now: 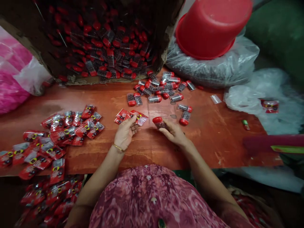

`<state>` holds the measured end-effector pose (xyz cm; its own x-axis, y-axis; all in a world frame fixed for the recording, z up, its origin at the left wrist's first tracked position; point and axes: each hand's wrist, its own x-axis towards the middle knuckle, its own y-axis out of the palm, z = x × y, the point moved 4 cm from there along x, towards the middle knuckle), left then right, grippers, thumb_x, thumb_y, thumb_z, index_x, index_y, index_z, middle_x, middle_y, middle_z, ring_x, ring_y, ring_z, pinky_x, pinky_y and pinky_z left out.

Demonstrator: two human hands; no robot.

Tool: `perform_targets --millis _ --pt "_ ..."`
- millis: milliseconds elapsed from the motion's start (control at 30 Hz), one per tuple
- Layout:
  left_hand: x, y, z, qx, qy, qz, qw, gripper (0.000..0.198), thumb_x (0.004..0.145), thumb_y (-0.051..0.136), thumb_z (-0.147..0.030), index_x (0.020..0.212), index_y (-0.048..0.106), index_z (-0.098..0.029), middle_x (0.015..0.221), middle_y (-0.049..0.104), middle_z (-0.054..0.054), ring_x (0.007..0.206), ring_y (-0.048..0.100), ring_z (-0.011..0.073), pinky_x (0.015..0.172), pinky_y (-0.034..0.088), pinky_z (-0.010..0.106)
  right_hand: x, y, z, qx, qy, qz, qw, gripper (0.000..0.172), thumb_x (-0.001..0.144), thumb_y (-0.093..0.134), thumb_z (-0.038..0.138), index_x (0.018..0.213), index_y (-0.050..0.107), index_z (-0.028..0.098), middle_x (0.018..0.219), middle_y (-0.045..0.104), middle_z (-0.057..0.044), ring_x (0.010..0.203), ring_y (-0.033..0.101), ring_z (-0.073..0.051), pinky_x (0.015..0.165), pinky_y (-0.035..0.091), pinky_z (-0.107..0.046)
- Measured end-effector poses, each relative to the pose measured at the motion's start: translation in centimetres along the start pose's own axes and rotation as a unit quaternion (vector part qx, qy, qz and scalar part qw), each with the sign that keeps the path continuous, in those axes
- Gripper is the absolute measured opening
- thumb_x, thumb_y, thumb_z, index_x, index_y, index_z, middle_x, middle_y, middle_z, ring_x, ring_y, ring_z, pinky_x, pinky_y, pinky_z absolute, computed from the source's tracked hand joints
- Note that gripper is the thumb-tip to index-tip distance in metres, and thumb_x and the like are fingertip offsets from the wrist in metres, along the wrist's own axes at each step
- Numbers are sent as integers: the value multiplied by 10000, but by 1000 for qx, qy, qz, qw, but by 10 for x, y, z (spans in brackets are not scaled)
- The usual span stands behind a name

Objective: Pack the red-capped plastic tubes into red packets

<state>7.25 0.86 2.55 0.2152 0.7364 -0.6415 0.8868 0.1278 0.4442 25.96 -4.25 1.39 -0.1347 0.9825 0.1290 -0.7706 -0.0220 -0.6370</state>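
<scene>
Between the thumb and fingers of my left hand [125, 131] is a flat red printed packet [140, 117] with a clear part. More red packets [120, 116] lie on the table just beyond that hand. My right hand [174, 133] is wrapped round a clear bottle with a red cap [157, 120], dark contents inside. The two hands are apart, with bare wood between them. Several similar red-capped bottles [166, 87] lie in a loose pile further back, and two [185, 117] lie just beyond my right hand.
Filled red packets [61, 133] are heaped at the left. An open carton [163, 57] of bottles stands at the back. A red tub [209, 28] rests on a plastic sack [213, 71]. The wooden table [213, 139] ends near my body.
</scene>
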Motion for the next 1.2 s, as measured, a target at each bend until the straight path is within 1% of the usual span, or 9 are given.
perform_targets --millis 100,200,300,400,633,733,833,1033,1200 --pt "-2 2 0 1 2 13 1000 173 663 725 -281 723 620 -158 615 666 -18 524 598 83 511 459 184 -16 6 13 142 61 -41 987 373 891 387 427 1061 606 179 750 648 -27 555 559 -137 539 461 -270" --pt "-4 4 2 18 11 25 999 268 590 776 -334 702 616 -151 623 670 -16 539 606 85 509 458 176 -17 7 30 189 82 -76 976 342 867 428 443 943 638 184 697 621 -7 483 511 -105 463 425 -231" --pt "-7 4 4 34 17 37 999 353 497 819 -376 677 624 -144 626 675 -12 547 609 88 526 465 179 -11 6 41 188 80 -84 975 298 847 468 411 896 648 179 632 597 4 482 507 -102 460 420 -216" --pt "-8 4 5 47 20 51 997 389 452 830 -407 664 648 -136 630 681 -1 548 604 88 541 468 187 -6 7 43 192 95 -68 974 276 833 489 394 857 656 176 565 562 16 464 488 -98 443 402 -206" --pt "-7 5 2 76 92 73 990 350 476 820 -393 649 678 -124 620 668 -6 551 565 70 569 443 187 -5 17 38 278 145 -81 946 304 799 527 439 862 651 169 598 564 17 432 455 -79 418 371 -205" --pt "-8 8 3 67 134 76 986 308 488 820 -344 663 684 -130 660 682 -2 596 578 83 620 457 204 -5 22 40 304 148 -75 938 319 797 527 458 863 638 166 537 528 32 415 440 -79 404 349 -201" --pt "-8 10 6 65 159 78 982 283 484 823 -279 694 694 -139 704 700 5 654 603 109 682 474 233 -4 28 41 326 155 -95 928 348 813 498 486 873 620 166 473 489 47 398 422 -81 395 334 -199" --pt "-4 11 17 9 148 60 987 304 452 834 -226 707 692 -143 722 710 3 666 617 108 718 478 244 -3 35 41 299 147 -178 926 294 841 482 459 879 569 181 545 498 51 445 437 -75 433 353 -200" --pt "-1 11 22 -19 127 53 990 301 457 833 -264 676 683 -121 674 692 10 619 595 94 670 461 222 6 44 42 314 153 -119 929 288 843 468 474 863 515 191 529 468 69 412 408 -73 410 353 -202"
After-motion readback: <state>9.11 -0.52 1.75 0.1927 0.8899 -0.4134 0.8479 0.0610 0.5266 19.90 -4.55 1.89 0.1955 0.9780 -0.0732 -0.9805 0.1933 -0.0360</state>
